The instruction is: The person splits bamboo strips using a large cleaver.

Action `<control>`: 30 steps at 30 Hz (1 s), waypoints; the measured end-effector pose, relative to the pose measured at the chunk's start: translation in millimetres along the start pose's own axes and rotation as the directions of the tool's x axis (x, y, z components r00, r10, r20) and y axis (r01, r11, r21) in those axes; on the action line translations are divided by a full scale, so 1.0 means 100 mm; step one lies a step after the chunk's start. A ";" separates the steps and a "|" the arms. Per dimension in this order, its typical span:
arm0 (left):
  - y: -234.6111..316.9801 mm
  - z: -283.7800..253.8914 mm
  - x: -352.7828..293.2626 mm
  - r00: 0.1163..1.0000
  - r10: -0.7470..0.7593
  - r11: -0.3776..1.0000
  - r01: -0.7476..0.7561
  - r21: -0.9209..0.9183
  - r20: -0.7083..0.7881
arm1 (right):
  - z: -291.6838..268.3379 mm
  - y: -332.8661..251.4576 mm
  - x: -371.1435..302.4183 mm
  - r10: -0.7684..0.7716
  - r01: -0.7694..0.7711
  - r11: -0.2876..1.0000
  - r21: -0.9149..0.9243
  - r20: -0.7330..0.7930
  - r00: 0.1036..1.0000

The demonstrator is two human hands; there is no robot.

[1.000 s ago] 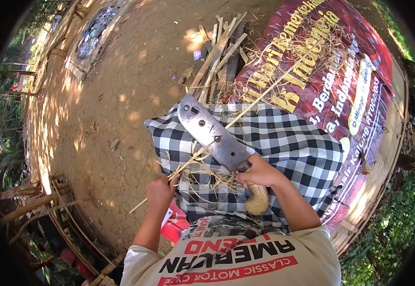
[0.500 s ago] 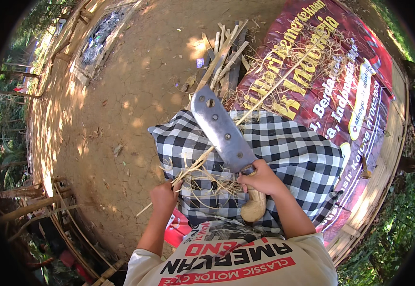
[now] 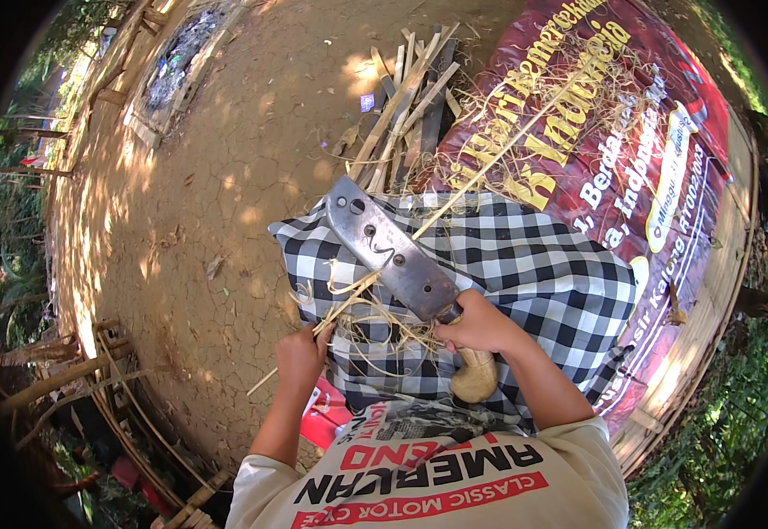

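My right hand (image 3: 479, 323) is closed round the neck of a cleaver (image 3: 406, 269), a broad grey blade with several holes and a curved wooden handle. The blade points up and left over my lap, lying across a long thin bamboo strip (image 3: 482, 173). Pinched in my left hand (image 3: 301, 356) is the strip's near part, its end sticking out at lower left. The far part stretches up to the right. Curly pale shavings (image 3: 391, 324) lie between my hands on the black-and-white checked cloth (image 3: 542, 264) over my lap. The blade's contact with the strip is hidden.
Beyond my lap, a pile of split bamboo slats (image 3: 408, 110) lies on the cracked earth ground (image 3: 199, 282). A dark red printed banner (image 3: 569, 167) with scattered shavings spreads to the right, beside a bamboo edge (image 3: 723, 273). An ash pit (image 3: 177, 70) is at far left.
The cleaver has tipped further left, its tip moving left and slightly down along the strip. My right hand shifted slightly left and up; the left hand keeps its hold with little movement.
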State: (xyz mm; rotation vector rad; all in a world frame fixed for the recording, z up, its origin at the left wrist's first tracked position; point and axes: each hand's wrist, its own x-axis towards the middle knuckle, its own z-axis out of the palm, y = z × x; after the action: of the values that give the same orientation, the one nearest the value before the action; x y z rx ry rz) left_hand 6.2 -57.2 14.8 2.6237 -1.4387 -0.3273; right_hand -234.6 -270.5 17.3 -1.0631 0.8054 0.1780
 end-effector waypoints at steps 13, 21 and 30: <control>0.05 -0.12 0.03 0.998 0.057 0.994 -0.055 0.093 -0.009 | -0.11 0.25 0.17 -0.033 -0.008 0.975 0.223 0.179 0.983; 0.11 -0.23 0.05 0.994 -0.062 0.997 0.066 -0.050 0.092 | -0.09 0.28 0.19 -0.047 0.014 0.971 0.239 0.133 0.990; 0.16 -0.95 0.05 0.861 -0.201 0.970 0.241 -0.026 0.467 | -0.10 0.23 0.07 -0.087 0.103 0.984 0.143 -0.116 0.989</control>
State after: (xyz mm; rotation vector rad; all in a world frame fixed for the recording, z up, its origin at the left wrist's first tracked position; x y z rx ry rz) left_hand 20.1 -69.3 110.0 2.7614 -1.1855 -1.0808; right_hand -246.5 -269.1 -5.7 -0.9742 0.8509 -0.0212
